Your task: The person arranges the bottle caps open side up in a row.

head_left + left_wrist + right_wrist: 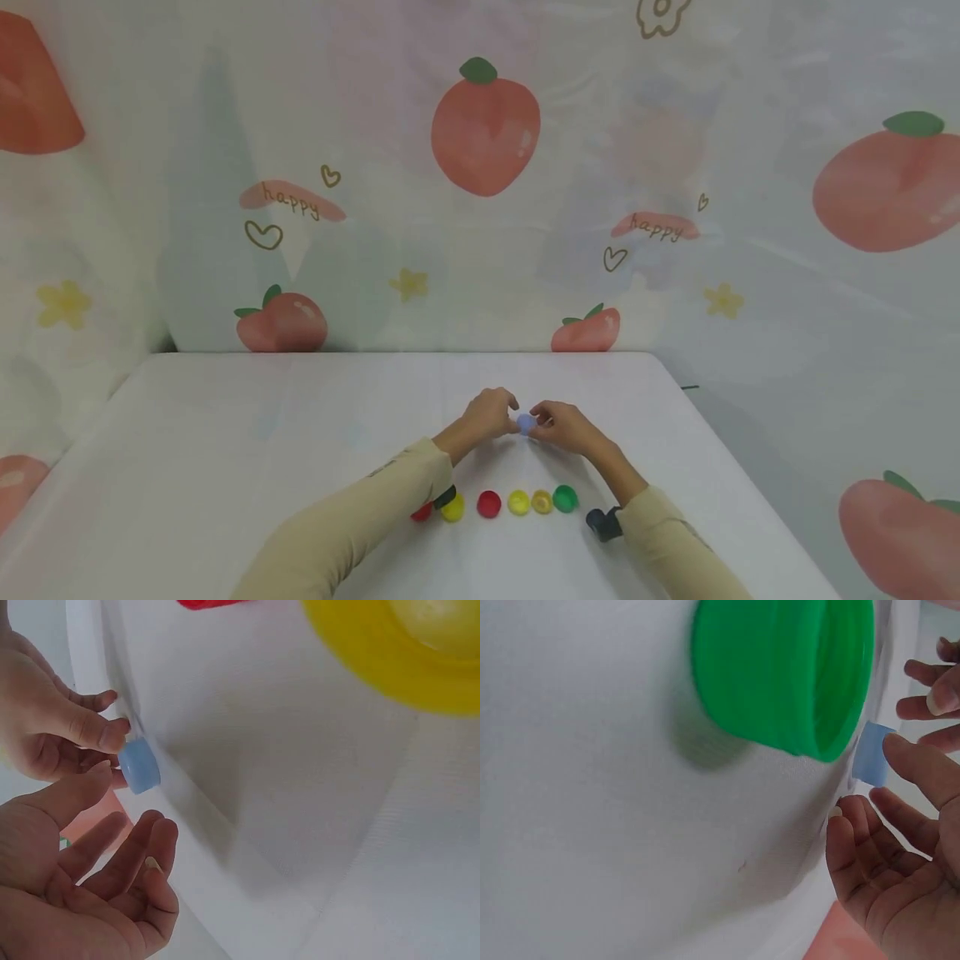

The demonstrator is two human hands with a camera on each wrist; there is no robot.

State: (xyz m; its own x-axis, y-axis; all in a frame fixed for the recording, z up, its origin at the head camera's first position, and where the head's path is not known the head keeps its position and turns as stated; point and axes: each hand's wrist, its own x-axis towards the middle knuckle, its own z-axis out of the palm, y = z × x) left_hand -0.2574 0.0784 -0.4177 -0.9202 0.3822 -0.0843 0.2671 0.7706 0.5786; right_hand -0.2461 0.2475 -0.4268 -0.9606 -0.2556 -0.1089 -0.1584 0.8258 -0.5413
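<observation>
A small light blue cap (526,424) is held above the table between my two hands. My right hand (566,427) pinches it between thumb and index finger; in the right wrist view the thumb lies on one end of the cap (870,754). Close by on the other side, my left hand (489,414) has its fingers spread and loosely bent. Its thumb tip comes right up to the cap in the left wrist view, while the other fingers (124,862) hold nothing.
Nearer me, a row of round caps stands on the white table (247,467): red (489,504), yellow (519,502), gold (542,501) and green (565,498). Another yellow cap (453,507) and a red one (422,512) are partly hidden by my left sleeve. A patterned curtain (480,250) hangs behind.
</observation>
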